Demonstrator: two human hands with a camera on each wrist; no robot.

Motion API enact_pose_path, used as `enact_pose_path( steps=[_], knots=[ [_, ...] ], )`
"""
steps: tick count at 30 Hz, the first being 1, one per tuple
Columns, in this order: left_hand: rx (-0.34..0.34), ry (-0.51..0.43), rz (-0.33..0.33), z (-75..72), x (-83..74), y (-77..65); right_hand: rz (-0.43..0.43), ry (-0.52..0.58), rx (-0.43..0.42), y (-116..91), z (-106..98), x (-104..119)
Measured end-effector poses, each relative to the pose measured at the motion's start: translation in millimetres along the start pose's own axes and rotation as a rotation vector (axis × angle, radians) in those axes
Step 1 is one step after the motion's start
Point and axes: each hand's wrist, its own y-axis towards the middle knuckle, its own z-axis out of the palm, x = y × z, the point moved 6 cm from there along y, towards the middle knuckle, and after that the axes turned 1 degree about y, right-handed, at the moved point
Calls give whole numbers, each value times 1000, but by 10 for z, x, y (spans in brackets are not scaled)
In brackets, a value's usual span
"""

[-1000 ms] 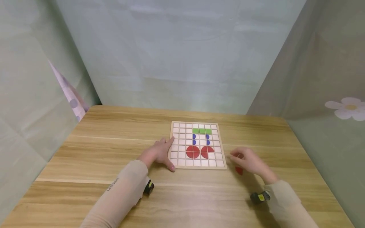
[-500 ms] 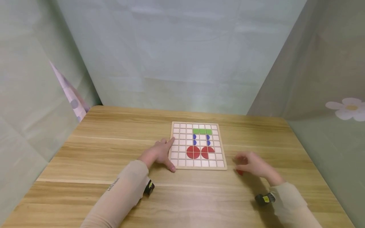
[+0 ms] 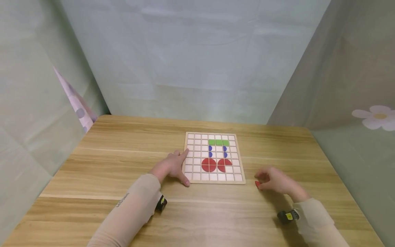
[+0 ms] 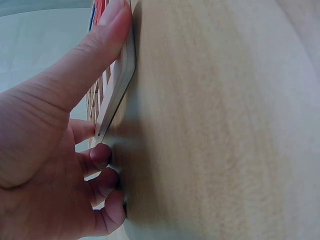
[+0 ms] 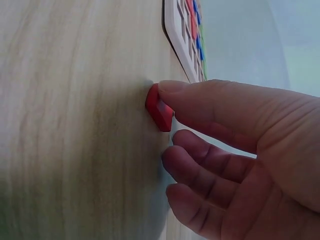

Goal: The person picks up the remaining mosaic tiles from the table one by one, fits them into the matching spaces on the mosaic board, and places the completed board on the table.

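A square wooden grid board (image 3: pixel 197 181) lies on the table with colored tiles set in its cells. Three green squares (image 3: pixel 218 142) form a row above blue half-round tiles (image 3: pixel 225 152). Below are a full red circle (image 3: pixel 208 165) and a red three-quarter circle (image 3: pixel 223 163), made of quarter tiles. My left hand (image 3: pixel 175 165) rests spread at the board's left side, thumb on the front corner. Right of the board, my right hand (image 3: pixel 274 180) pinches a loose red quarter-circle tile (image 5: pixel 161 112) at the tabletop. The thumb covers part of it; the index fingertip is mostly hidden.
The wooden table (image 3: pixel 197 216) ends at a pale cloth curtain (image 3: pixel 197 61) behind. More cloth hangs on both sides, with a flower (image 3: pixel 379 116) on the right one. A dark wrist device (image 3: pixel 287 216) sits at my right cuff.
My right hand has moved slightly right and toward me, down to the loose red tile, and its thumb has come onto it. The left hand and the board have stayed put.
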Motion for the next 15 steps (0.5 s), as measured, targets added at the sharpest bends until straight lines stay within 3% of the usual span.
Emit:
enact_pose_path(
  steps=[15],
  knots=[
    [-8,8,11,-4,1,-3,62,-28,-42,8,1,9]
  ],
)
